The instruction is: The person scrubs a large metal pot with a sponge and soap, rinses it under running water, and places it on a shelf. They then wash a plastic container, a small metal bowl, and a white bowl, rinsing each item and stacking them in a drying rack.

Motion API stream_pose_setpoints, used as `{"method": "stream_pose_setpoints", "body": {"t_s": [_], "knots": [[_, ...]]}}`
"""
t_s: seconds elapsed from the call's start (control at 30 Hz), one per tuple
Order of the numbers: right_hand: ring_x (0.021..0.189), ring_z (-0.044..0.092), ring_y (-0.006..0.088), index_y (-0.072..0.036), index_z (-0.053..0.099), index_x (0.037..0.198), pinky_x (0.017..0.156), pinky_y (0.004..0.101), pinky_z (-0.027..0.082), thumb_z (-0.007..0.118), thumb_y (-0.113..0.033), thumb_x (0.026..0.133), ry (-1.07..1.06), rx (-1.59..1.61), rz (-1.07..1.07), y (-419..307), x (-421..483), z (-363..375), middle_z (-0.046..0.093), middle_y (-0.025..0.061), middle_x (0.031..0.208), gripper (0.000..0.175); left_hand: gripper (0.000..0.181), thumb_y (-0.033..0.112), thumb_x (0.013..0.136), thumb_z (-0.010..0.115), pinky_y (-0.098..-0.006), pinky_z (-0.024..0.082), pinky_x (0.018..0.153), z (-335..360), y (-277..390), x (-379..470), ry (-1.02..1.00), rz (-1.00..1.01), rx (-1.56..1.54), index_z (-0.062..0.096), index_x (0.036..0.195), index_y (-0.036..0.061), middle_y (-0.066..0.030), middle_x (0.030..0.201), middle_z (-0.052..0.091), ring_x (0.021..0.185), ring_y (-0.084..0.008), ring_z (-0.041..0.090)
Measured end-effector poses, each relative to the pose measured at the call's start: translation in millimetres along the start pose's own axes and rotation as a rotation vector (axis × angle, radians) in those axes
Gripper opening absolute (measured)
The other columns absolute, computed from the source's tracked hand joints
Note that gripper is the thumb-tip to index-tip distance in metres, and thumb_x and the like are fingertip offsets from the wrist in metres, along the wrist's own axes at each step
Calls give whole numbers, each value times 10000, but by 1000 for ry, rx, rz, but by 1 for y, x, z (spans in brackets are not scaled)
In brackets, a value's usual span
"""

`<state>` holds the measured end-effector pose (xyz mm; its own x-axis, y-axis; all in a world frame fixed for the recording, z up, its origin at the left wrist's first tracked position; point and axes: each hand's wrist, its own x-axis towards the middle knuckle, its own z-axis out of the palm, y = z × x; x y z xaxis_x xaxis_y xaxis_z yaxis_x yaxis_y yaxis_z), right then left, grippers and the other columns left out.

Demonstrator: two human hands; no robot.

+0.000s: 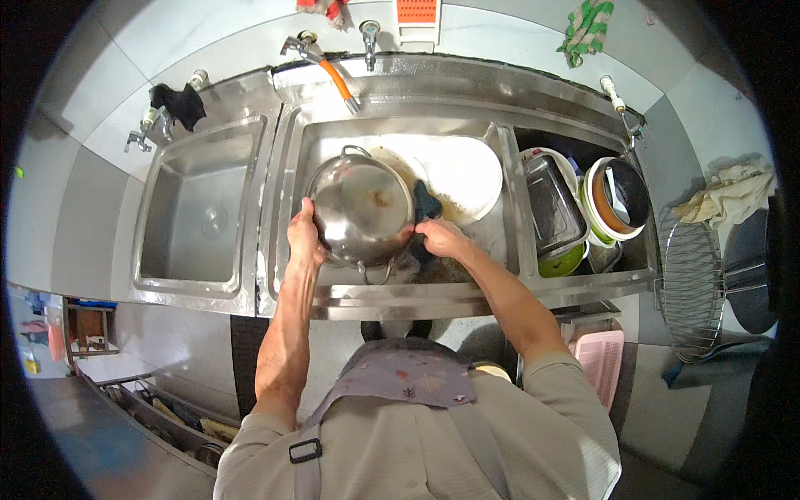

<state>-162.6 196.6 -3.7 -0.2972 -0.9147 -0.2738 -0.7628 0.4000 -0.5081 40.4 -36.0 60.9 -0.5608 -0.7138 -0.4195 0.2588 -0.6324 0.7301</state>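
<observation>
A round two-handled stainless steel pan (361,209) is over the middle sink basin (494,262). My left hand (304,234) holds its left side, thumb up along the edge. At the right edge my right hand (442,237) is closed, its fingers gripping the rim. A dark cloth (427,199) lies just beyond my right hand; whether the fingers also hold part of it is hidden. Right of the pan, a large white round dish (469,175) lies in the basin, with brownish liquid around its near edge.
Left is another basin (194,219). The right basin holds a dark rectangular tray (553,206) and stacked bowls (615,194). A faucet with an orange hose (336,80) reaches over the middle basin, beside a second tap (370,47). A wire rack (692,287) hangs far right.
</observation>
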Motion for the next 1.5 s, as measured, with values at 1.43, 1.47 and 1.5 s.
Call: {"method": "stream_pose_setpoints", "body": {"t_s": [1.43,1.47,1.5], "knots": [[866,703,235,92,589,1235,604,326,638,552,-149,997,611,1113,-122,-101,16,-88,684,147,1118,341,246,249,890,641,-385,528,771,-5,26,-46,-46,575,1266,704,999,37,-149,909,718,836,-291,693],[806,705,225,110,613,1176,599,326,635,533,-145,995,583,1123,-147,-123,30,-86,691,149,1060,323,230,233,884,640,-391,527,767,-16,36,-47,4,612,1227,700,983,34,-148,915,710,837,-298,685],[746,708,215,129,638,1118,595,327,632,514,-141,994,576,1128,-159,-139,40,-85,698,151,1002,322,213,216,878,638,-398,525,763,-23,45,-48,29,648,1187,695,967,31,-147,921,702,838,-305,676]]}}
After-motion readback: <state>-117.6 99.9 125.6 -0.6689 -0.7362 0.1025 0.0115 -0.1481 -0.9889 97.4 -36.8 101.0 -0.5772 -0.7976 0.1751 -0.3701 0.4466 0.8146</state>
